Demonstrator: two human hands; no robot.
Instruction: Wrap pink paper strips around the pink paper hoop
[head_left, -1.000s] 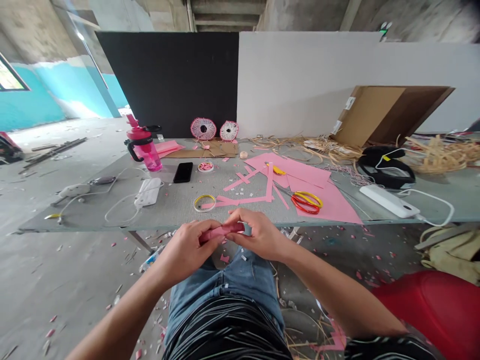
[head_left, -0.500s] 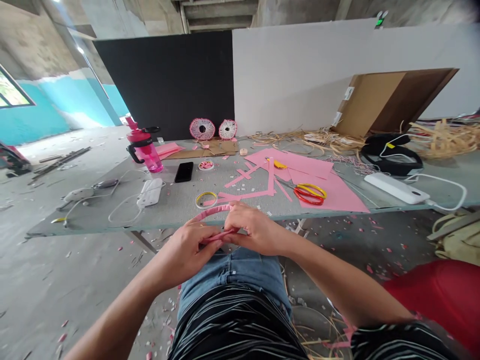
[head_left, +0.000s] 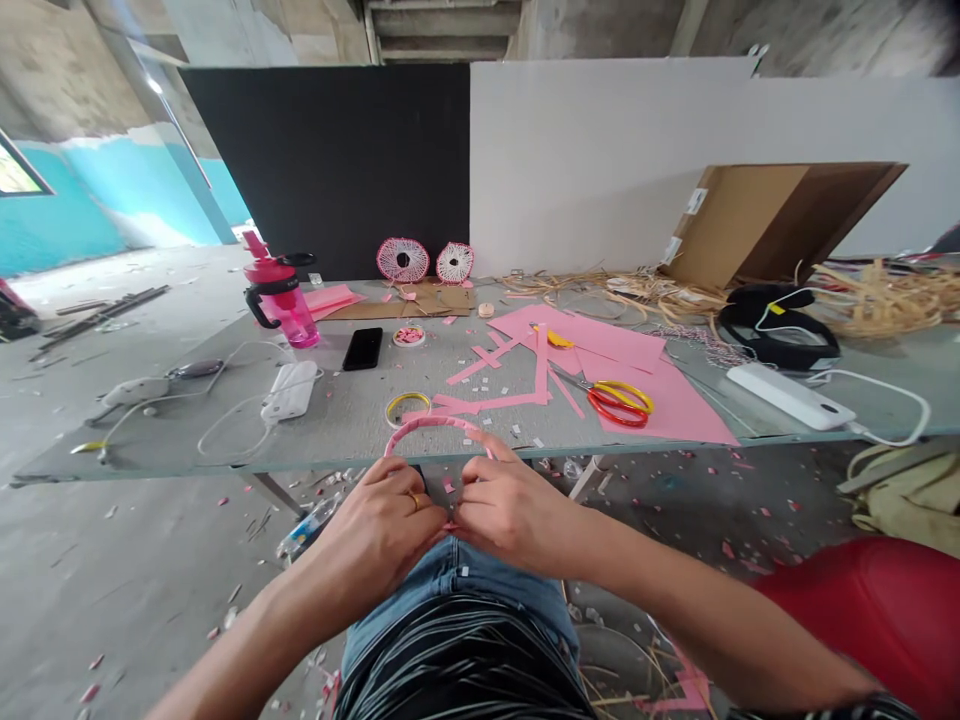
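Both my hands grip a pink paper-wrapped ring, held over my lap at the table's near edge. My left hand is closed around its left side, a gold ring on one finger. My right hand closes on the right side, its index finger stretched along the rim. The lower part of the ring is mostly hidden by my fingers. Just beyond it lie a roll of tape with a yellow inside and cut pink paper strips. Scissors with red and yellow handles rest on pink paper sheets.
On the grey table stand a pink bottle, a phone, a white power strip and a white power bank. Two string-wound rings lean at the back. A red stool is at my right.
The ring has turned more upright and opened into view, its arc now rounder. My hands have shifted slightly down, the right one moving a little to the right.
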